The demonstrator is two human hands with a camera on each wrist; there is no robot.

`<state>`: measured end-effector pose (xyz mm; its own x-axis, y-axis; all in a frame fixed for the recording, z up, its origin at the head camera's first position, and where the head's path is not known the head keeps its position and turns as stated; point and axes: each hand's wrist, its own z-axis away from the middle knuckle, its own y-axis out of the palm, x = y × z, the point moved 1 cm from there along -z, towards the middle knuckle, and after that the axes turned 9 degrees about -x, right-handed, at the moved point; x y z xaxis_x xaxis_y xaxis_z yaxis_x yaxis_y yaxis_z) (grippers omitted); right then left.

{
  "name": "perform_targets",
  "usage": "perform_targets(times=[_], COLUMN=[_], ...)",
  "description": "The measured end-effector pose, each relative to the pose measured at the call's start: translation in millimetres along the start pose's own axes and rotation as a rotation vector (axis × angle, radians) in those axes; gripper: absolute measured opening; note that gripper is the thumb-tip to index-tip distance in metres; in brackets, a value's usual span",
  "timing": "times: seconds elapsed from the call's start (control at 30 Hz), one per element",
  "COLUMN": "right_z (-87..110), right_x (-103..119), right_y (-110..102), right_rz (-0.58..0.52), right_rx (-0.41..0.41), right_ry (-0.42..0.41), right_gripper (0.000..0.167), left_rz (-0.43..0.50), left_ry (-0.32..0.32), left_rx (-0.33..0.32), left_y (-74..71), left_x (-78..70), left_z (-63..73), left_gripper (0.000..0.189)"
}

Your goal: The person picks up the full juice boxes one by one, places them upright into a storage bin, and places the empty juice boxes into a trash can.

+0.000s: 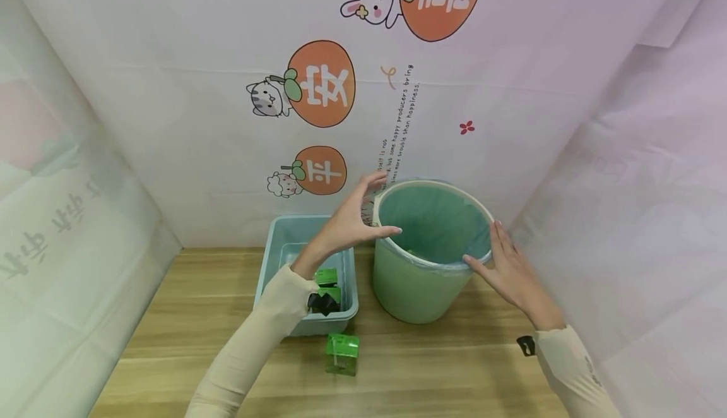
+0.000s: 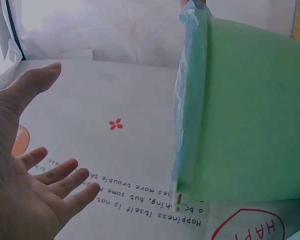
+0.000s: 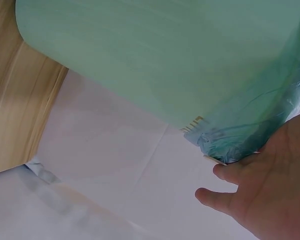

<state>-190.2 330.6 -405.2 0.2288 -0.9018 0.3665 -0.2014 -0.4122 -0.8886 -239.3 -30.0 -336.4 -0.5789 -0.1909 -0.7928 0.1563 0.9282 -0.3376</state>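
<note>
A pale green trash bin stands on the wooden table, lined with a thin translucent bag that folds out over its cream rim. By the bin's left side, my left hand spreads its thumb and fingers. In the left wrist view that hand is apart from the bin and holds nothing. My right hand rests on the bin's right rim, thumb towards the front and fingers further back. The right wrist view shows its fingers touching the bag at the rim; some fingertips are hidden behind it.
Left of the bin sits a light blue basin with several small green boxes, partly hidden by my left sleeve. Another green box stands on the table in front. Printed white cloth walls enclose the back and sides.
</note>
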Motion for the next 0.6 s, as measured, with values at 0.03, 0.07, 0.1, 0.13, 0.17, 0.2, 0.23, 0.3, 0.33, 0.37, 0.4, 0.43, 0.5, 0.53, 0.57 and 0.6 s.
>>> perform_targets(times=[0.03,0.07,0.1,0.13,0.17,0.2,0.23,0.3,0.33,0.37,0.4,0.43,0.5,0.53,0.57,0.6], right_z=[0.3,0.4,0.4,-0.4,-0.8,-1.5,-2.2,-2.5,-2.6,-2.4,-2.4,-2.2,-1.7,-1.4,-1.0,-0.3], right_x=[-0.7,-1.3,-2.0,-1.7,-1.0,-1.0,-1.0,-0.9,-0.9,-0.7,-1.0,-1.0,-1.1,-1.0,-1.4,-1.9], right_y=[0.5,0.9,1.0,1.3,1.1,1.3,1.4,1.4,1.4,1.3,1.4,1.4,1.5,1.6,1.8,2.1], right_rz=[-0.003,-0.007,-0.012,-0.018,-0.022,-0.025,-0.027,-0.033,-0.034,-0.035,-0.037,-0.037,-0.041,-0.042,-0.040,-0.039], right_rx=[0.001,0.003,0.003,0.001,0.002,0.003,0.004,0.005,0.006,0.006,0.005,0.004,0.003,0.003,0.002,0.003], right_ry=[0.000,0.002,0.003,0.001,0.002,0.000,0.000,0.003,0.004,0.006,0.006,0.005,0.005,0.004,0.004,0.005], right_gripper=[0.105,0.105,0.105,0.105,0.105,0.105,0.105,0.105,0.105,0.105,0.105,0.105,0.105,0.105,0.105,0.105], left_rz=[0.008,0.019,0.026,0.031,0.036,0.041,0.042,0.037,0.036,0.033,0.031,0.027,0.018,0.016,0.010,0.006], left_ry=[0.002,0.004,0.006,0.005,0.006,0.006,0.006,0.009,0.011,0.014,0.016,0.015,0.013,0.007,0.000,-0.004], left_rx=[0.001,0.002,0.001,-0.003,-0.008,-0.012,-0.015,-0.020,-0.020,-0.018,-0.016,-0.013,-0.009,-0.006,-0.005,-0.003], left_y=[0.3,0.4,0.6,-0.5,-1.6,-2.8,-4.0,-6.6,-7.8,-8.9,-9.9,-10.7,-11.0,-10.6,-9.6,-8.2], left_x=[0.6,0.9,1.6,2.4,3.7,4.9,6.0,8.3,9.4,10.5,11.4,12.6,16.2,18.5,21.2,24.4], left_z=[2.4,5.1,8.0,11.5,15.3,19.5,24.1,33.9,38.8,44.1,49.5,55.2,66.7,72.6,78.7,84.6], left_gripper=[0.102,0.101,0.100,0.099,0.098,0.097,0.096,0.094,0.093,0.092,0.091,0.090,0.089,0.089,0.089,0.090])
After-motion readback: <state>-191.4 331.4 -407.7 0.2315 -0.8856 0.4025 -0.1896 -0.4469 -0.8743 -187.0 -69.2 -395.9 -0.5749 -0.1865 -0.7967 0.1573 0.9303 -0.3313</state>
